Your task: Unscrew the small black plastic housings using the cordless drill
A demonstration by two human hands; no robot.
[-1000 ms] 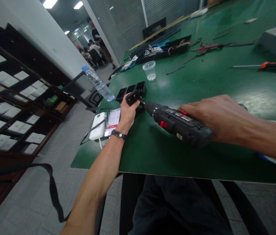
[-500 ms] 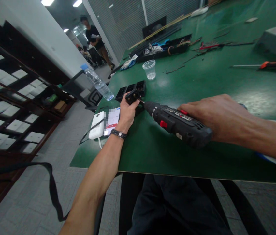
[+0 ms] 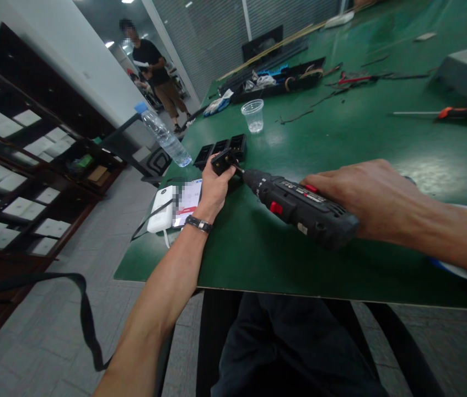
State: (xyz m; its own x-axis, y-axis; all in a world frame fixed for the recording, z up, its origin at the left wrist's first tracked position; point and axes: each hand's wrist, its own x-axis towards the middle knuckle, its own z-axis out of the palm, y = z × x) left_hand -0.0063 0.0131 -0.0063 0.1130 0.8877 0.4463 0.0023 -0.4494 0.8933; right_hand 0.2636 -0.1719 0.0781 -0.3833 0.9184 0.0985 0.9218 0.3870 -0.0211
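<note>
Left hand (image 3: 213, 190) pinching small black part (image 3: 220, 161) above worktop (image 3: 266, 259), just before compartmented black tray (image 3: 238, 144). Right hand (image 3: 369, 193) wrapped round cordless driver (image 3: 299, 207), bit (image 3: 240, 170) at part's edge; contact unclear. Step looks like driving or drilling; next move seems to need firm pinch, straight bit. Driver matte, moulded, pistol-bodied; part blocky, brassy-spotted; worktop smooth, glossy green.

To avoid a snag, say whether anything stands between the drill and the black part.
Nothing visible does: the drill in the right hand points its bit at the black part in the left hand. The left thumb sits close beside the bit; whether they touch is too small to tell.
</note>
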